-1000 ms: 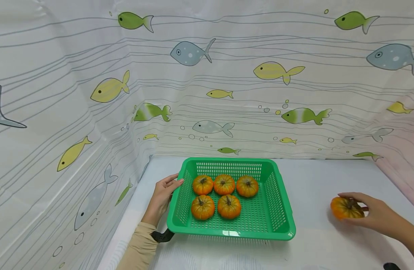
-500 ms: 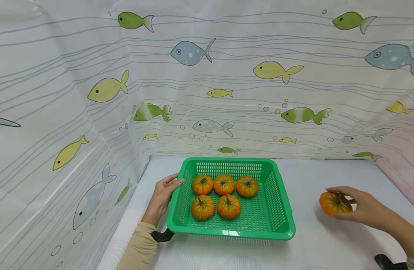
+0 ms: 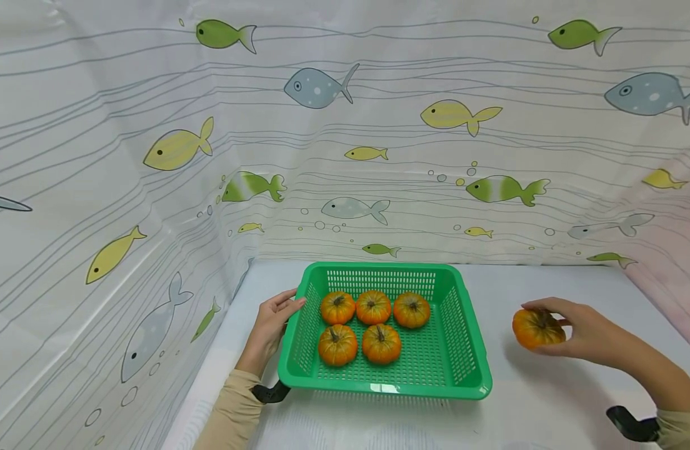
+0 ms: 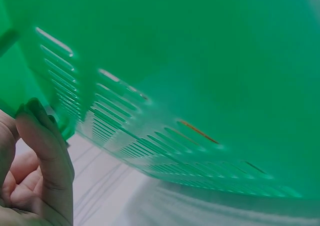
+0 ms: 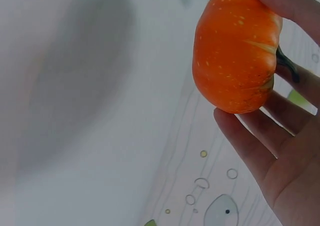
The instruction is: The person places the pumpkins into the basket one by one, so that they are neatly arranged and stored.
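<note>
A small orange pumpkin [image 3: 535,329] with a dark stem is held in my right hand [image 3: 581,331], to the right of the green basket [image 3: 477,350]. In the right wrist view, thumb and fingers grip the pumpkin [image 5: 235,50] around its sides, and it hangs above the table over its shadow. My left hand [image 3: 270,328] holds the basket's left rim, thumb on top. The left wrist view has curled fingers [image 4: 47,146] at the edge of the slotted basket wall [image 4: 150,110]. Inside the basket lie several similar pumpkins [image 3: 381,344], stems up, in two rows.
The basket stands on a white table [image 3: 525,406]. Behind and to the left rises a white sheet [image 3: 401,162] printed with fish and wavy lines. A black strap [image 3: 632,425] sits at the right wrist, another [image 3: 270,392] at the left.
My right hand has carried the pumpkin leftward and up, off the table and closer to the basket. The left hand and the basket have stayed in place.
</note>
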Demonstrator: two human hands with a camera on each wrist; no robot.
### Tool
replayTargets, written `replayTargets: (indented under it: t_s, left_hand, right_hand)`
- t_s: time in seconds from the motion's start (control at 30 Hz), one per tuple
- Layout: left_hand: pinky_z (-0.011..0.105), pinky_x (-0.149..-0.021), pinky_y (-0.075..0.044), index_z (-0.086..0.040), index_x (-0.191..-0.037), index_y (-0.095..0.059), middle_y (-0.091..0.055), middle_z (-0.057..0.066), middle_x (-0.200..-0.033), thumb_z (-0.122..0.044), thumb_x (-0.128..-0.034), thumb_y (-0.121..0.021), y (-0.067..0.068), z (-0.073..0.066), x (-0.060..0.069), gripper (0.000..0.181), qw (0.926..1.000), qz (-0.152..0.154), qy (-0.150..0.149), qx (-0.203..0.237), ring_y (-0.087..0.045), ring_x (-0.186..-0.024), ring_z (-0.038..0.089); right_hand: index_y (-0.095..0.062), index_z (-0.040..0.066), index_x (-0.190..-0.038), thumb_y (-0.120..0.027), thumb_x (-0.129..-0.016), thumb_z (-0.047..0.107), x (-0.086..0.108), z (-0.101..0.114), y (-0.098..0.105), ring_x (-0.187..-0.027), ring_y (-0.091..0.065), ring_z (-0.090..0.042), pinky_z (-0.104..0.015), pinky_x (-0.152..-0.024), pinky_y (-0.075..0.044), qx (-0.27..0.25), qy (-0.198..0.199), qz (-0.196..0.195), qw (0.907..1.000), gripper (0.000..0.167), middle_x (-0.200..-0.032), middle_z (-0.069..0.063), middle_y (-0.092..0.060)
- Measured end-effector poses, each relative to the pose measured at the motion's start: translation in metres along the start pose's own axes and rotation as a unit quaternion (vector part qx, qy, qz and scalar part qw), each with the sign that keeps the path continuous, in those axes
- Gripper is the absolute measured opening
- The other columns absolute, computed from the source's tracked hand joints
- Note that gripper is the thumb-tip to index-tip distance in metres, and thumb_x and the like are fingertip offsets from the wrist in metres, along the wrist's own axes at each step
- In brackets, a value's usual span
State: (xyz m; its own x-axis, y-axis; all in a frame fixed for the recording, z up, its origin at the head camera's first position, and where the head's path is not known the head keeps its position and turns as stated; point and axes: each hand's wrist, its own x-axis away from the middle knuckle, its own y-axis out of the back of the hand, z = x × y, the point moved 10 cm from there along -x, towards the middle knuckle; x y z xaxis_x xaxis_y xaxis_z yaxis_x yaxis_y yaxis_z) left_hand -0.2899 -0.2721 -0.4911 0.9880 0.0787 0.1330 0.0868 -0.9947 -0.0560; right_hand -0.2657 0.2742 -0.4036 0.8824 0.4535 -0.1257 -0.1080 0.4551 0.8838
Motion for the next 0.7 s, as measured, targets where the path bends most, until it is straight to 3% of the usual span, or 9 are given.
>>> replayTargets:
  t_s: [0.7]
  left_hand:
    - [0.028, -0.068, -0.065, -0.004, -0.144, -0.057, -0.075, -0.004, -0.093, -0.017, -0.0983, -0.073, -0.001, 0.0, 0.001, 0.051, 1.0, 0.0, 0.001, -0.004, -0.076, -0.076, 0.011]
  right_hand:
    - [-0.067, 0.015, -0.131, -0.093, -0.074, 0.042, -0.034, 0.051, 0.001, -0.105, -0.059, -0.002, -0.022, -0.083, -0.06, 0.005, 0.045, 0.05, 0.9978, 0.068, -0.123, 0.005, -0.07]
